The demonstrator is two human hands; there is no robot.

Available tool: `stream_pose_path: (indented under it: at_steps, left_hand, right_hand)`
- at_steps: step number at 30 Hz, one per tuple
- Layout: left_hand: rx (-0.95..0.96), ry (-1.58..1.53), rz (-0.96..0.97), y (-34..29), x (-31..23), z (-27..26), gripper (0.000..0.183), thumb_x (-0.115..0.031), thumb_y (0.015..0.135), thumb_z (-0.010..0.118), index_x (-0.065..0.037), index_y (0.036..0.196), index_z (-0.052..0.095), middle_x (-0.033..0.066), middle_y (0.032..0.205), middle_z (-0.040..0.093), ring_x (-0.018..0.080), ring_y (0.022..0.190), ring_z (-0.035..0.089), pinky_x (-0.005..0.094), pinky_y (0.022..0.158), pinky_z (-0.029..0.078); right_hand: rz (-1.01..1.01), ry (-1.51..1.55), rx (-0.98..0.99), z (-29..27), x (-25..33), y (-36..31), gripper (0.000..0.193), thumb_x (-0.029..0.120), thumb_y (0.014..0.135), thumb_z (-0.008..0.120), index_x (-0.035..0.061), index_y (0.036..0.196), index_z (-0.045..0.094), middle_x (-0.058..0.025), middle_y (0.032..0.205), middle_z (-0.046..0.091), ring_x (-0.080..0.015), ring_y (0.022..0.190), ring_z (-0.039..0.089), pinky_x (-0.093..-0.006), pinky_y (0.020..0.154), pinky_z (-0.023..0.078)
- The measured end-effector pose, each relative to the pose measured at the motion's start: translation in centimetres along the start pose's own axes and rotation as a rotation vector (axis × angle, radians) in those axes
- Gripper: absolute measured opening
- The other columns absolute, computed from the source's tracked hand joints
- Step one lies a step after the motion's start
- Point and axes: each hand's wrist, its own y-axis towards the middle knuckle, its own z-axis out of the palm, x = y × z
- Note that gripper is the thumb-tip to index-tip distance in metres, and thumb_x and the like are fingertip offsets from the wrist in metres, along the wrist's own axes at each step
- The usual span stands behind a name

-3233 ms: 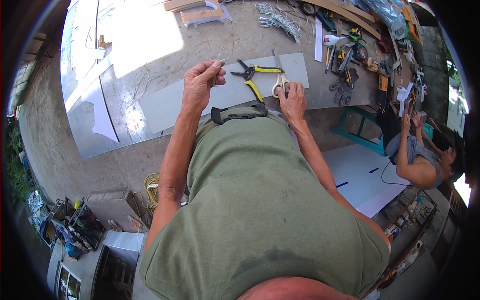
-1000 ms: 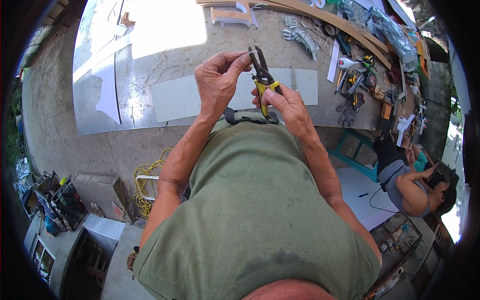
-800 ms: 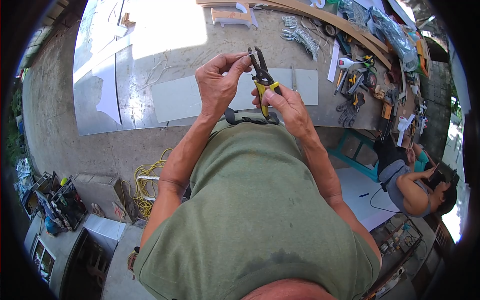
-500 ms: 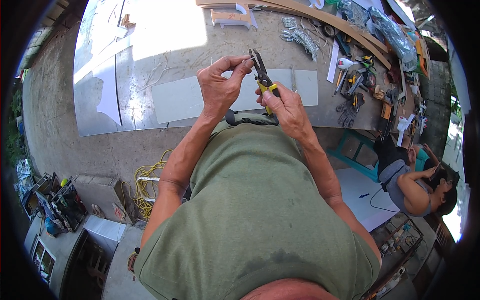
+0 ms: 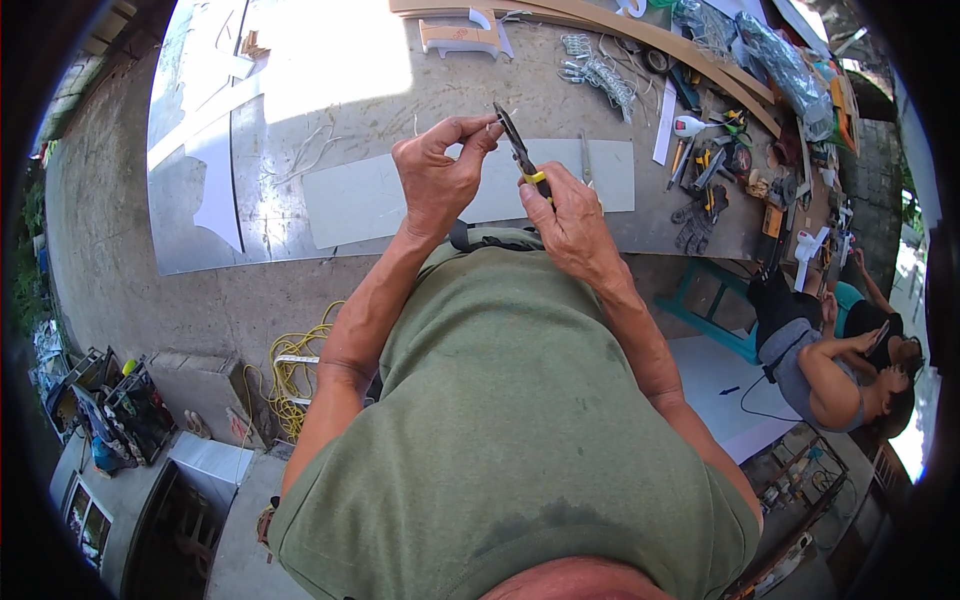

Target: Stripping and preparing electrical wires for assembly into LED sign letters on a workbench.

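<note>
Thumb and fingertips of my left hand (image 5: 440, 170) pinch a thin pale wire, most of it hidden by the fingers. My right hand (image 5: 570, 212) is wrapped round the yellow-and-black handles of wire strippers (image 5: 517, 148). Their dark jaws point away from me and reach the left fingertips, where the wire end seems to sit; they look nearly closed, seen edge-on. Both hands are above a long pale flat strip (image 5: 370, 200) lying on the metal-topped table (image 5: 350, 115). A thin metal ruler-like tool (image 5: 587, 160) lies across that strip, just beyond my right hand.
At the far side lie an orange-and-white letter-shaped piece (image 5: 460, 38), a bundle of small wired lights (image 5: 605, 82) and long brown strips (image 5: 640, 38). Hand tools and a dark glove (image 5: 692, 225) crowd the right. Two people sit at right by a teal stool (image 5: 715, 300). Yellow cable (image 5: 290, 375) is coiled on the floor.
The strippers have turned edge-on, and their jaws have closed up and come to the left fingertips. My right hand has rolled over the handles. At right, the second person shows more.
</note>
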Motion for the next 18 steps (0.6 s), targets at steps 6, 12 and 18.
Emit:
stream_pose_path:
  at_steps: [6,12,18]
  left_hand:
    - [-0.016,0.021,0.019,0.0,0.0,0.0,0.010,-0.006,0.087,0.075,-0.001,0.096,0.077,0.0082,0.082,0.076,0.0133,0.072,0.073,0.0245,0.065,0.056]
    - [-0.017,0.029,0.025,0.0,0.2,0.0,0.011,-0.006,0.087,0.075,0.000,0.096,0.076,0.0085,0.082,0.076,0.0137,0.072,0.073,0.0247,0.065,0.057]
    - [-0.017,0.007,0.018,0.1,0.0,0.0,0.011,-0.006,0.087,0.075,0.000,0.096,0.076,0.0083,0.082,0.076,0.0130,0.073,0.073,0.0242,0.064,0.056]
  right_hand:
    - [0.022,-0.073,0.051,-0.2,0.7,0.2,0.022,0.016,0.098,0.054,-0.0055,0.097,0.053,-0.0206,0.090,0.053,-0.0381,0.078,0.058,-0.0468,0.071,0.046]
    - [-0.021,-0.131,0.014,0.3,0.2,0.2,0.020,0.014,0.097,0.056,-0.0053,0.097,0.052,-0.0208,0.091,0.053,-0.0384,0.077,0.057,-0.0472,0.070,0.046]
    - [-0.081,-0.226,-0.034,0.8,-0.3,0.1,0.019,0.011,0.095,0.057,-0.0053,0.097,0.048,-0.0205,0.093,0.049,-0.0380,0.082,0.055,-0.0476,0.072,0.046]
